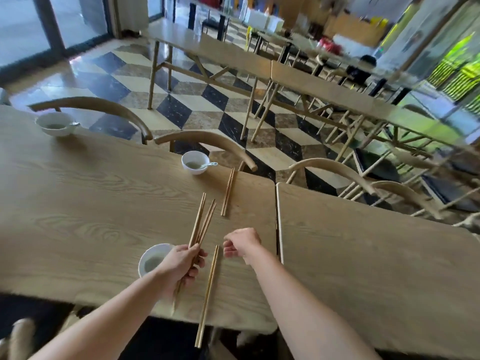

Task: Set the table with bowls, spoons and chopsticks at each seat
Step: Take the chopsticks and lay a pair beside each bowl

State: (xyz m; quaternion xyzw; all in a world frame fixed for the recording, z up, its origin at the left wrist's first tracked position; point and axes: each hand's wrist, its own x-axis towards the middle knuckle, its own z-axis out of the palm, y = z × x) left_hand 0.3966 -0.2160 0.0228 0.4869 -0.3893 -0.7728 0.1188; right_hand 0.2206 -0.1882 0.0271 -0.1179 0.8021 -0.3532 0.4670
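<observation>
the chopsticks are thin wooden sticks: light, stiff and smooth, so they are likely to roll or fan apart if held loosely. they look best taken as a matched pair, pinched around the middle or a little toward the thick end, with the tips squared up before they are laid down. the bowls look like glazed ceramic, heavier, breakable and a bit slippery, best lifted by the rim and wall.

the left hand [181,263] is wrapped around a bundle of chopsticks [204,222], fingers curled round the lower part, the free ends splaying forward over the bench [91,203]. the grip seems loose, since the sticks fan out instead of lying together.

the right hand [241,245] holds nothing; its fingers are loosely curled and it sits just past the far end of the near pair [207,294], which lies flat on the bench and overhangs the near edge. whether a fingertip touches it i cannot tell.

the near bowl [153,259] stands just left of that pair, partly hidden by the left hand, so a spoon in it cannot be confirmed. across the bench the middle bowl [195,162] holds a spoon [211,165] and has the far pair [228,192] just beside it. the corner bowl [55,124] shows no chopsticks by it.
</observation>
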